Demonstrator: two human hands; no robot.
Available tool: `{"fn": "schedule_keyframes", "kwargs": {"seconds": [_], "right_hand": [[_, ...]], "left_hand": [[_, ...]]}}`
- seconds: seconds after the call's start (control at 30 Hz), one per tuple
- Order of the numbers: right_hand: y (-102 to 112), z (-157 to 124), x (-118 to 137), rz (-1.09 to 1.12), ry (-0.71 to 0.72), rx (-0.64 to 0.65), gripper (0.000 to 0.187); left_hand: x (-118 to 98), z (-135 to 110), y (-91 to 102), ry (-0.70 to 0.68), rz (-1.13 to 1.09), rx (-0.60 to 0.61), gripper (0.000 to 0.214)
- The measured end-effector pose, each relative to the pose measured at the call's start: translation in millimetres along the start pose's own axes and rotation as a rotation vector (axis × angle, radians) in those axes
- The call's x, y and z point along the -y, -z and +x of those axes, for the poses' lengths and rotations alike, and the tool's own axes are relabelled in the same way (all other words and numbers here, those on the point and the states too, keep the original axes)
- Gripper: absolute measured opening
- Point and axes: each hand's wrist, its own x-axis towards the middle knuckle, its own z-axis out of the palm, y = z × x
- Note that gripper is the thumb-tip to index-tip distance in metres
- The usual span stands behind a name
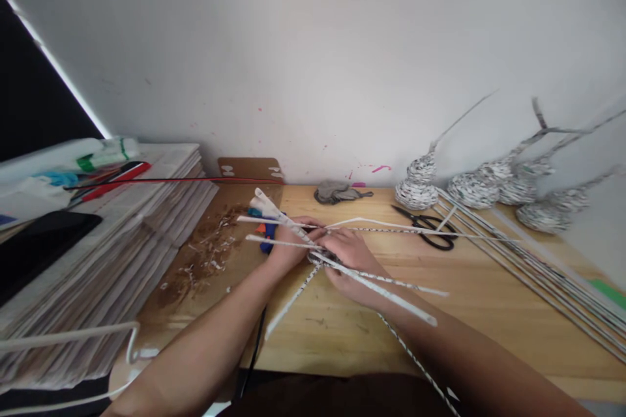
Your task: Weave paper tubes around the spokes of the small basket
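A small woven paper piece (319, 259) is between my hands, above the wooden table. Rolled paper strips (386, 290) stick out from it in several directions. My left hand (296, 240) closes on its far left side, fingers bent around the strips. From the right, my right hand (351, 253) grips the piece, its fingers curled over the top. Much of the weave is hidden under the fingers. A long paper strip (381, 224) runs from the hands toward the right. Just behind my left hand lies a blue tool with an orange part (268, 234), partly covered.
Black-handled scissors (433, 234) lie to the right. Long paper rods (528, 267) cross the table's right side. Several gourd-shaped woven pieces (418, 186) stand along the wall near a grey cloth (337, 192). At left are stacked newspapers (161, 234), a phone (46, 244) and paper scraps (210, 251).
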Motion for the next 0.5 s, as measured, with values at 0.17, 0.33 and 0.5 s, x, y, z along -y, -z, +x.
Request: {"fn": "schedule_keyframes", "kwargs": {"seconds": [0.17,0.33,0.5], "right_hand": [[3.6,-0.9,2.8,0.187,-0.138,-0.273,0.015],[17.4,3.3,0.3,0.565,-0.408,-0.313,0.028],[37.9,7.3,-3.9,0.585,-0.473,-0.153,0.03]], "left_hand": [[-16.1,-8.1,-4.9,-0.019,0.07,0.013,0.011],[-22.1,-14.3,-9.4,-0.09,0.211,-0.08,0.015],[-19.9,-16.5,-9.7,-0.154,0.284,-0.072,0.015]]}}
